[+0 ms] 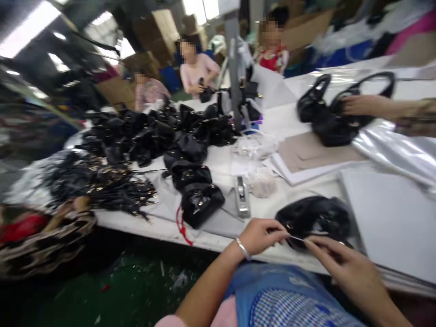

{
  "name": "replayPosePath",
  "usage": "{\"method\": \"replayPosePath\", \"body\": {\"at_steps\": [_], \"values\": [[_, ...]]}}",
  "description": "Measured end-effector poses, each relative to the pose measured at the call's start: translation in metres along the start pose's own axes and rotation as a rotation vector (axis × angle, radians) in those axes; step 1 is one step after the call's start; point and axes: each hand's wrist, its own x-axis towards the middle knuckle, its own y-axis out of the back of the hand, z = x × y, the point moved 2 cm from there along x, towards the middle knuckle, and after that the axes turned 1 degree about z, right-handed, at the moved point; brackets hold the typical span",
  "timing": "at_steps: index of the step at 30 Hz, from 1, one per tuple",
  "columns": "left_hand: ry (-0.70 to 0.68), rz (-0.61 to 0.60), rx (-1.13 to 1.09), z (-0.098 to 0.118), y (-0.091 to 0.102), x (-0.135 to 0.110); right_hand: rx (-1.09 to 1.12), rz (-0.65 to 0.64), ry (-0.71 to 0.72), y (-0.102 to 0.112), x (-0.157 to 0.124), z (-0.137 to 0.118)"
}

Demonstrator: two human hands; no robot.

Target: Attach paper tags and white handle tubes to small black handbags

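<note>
My left hand [260, 235], with a silver bangle on its wrist, pinches one end of a thin pale strip [297, 238]. My right hand [337, 265] pinches the strip's other end, fingers pressed together. Both hands hover at the near edge of the white table [306, 186], just in front of a black glossy bag [315, 217] wrapped in clear plastic. The picture is blurred by motion.
A silver stapler [242, 195] lies left of the bag. Several black bags [163, 134] and a tangle of black straps [98, 181] cover the table's left. Another person's hand [361, 105] holds a black handbag [329, 118] at right. Grey card sheets [313, 152] lie mid-table. Three people sit behind.
</note>
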Motion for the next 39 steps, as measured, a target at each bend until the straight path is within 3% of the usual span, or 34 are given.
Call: {"method": "replayPosePath", "body": {"at_steps": [4, 10, 13, 24, 39], "values": [[0.035, -0.043, -0.063, -0.034, -0.009, 0.014, -0.176, 0.119, 0.048, 0.009, -0.010, 0.000], [0.028, 0.224, 0.083, -0.090, -0.043, 0.040, -0.219, 0.247, 0.057, 0.011, -0.016, 0.004], [-0.025, 0.267, 0.150, -0.103, -0.058, 0.053, -0.202, 0.263, 0.076, 0.007, -0.011, 0.005], [-0.023, 0.365, -0.003, -0.106, -0.067, 0.056, -0.171, 0.250, 0.115, -0.015, 0.017, 0.011], [-0.010, 0.385, -0.048, -0.107, -0.068, 0.060, -0.169, 0.177, 0.024, -0.043, 0.037, 0.050]]}}
